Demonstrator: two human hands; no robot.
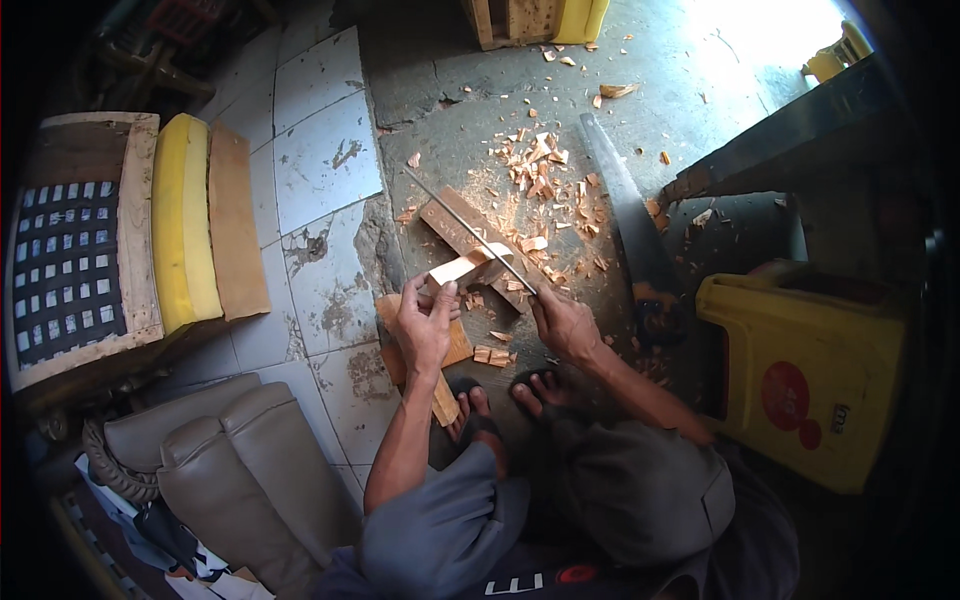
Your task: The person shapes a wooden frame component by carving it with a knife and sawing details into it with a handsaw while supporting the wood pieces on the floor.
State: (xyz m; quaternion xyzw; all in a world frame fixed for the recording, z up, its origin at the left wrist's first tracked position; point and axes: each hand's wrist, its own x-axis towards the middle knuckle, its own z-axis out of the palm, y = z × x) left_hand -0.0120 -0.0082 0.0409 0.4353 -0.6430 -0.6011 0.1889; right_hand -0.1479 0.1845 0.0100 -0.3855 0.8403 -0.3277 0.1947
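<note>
My left hand (pixel 427 325) pinches the near end of a pale, curved piece of wood (pixel 458 268) between thumb and fingers. In my right hand (pixel 566 324) is a long, thin metal rod, perhaps a round file (pixel 450 209), gripped at its near end and slanting away to the far left. The rod crosses over the curved piece; whether they touch I cannot tell. Beneath both, a brown wooden board (pixel 447 218) lies on the floor. Beside my left hand rest some wood offcuts (pixel 455 345), partly hidden by my arm.
Wood shavings (pixel 540 165) litter the concrete floor. A handsaw (pixel 617 185) lies to the right, near a yellow plastic stool (pixel 800 370). At left stand a wooden frame with yellow foam (pixel 187 220) and grey-brown upholstered cushions (pixel 250 470). Another foam-edged frame (pixel 525 20) is at the far side.
</note>
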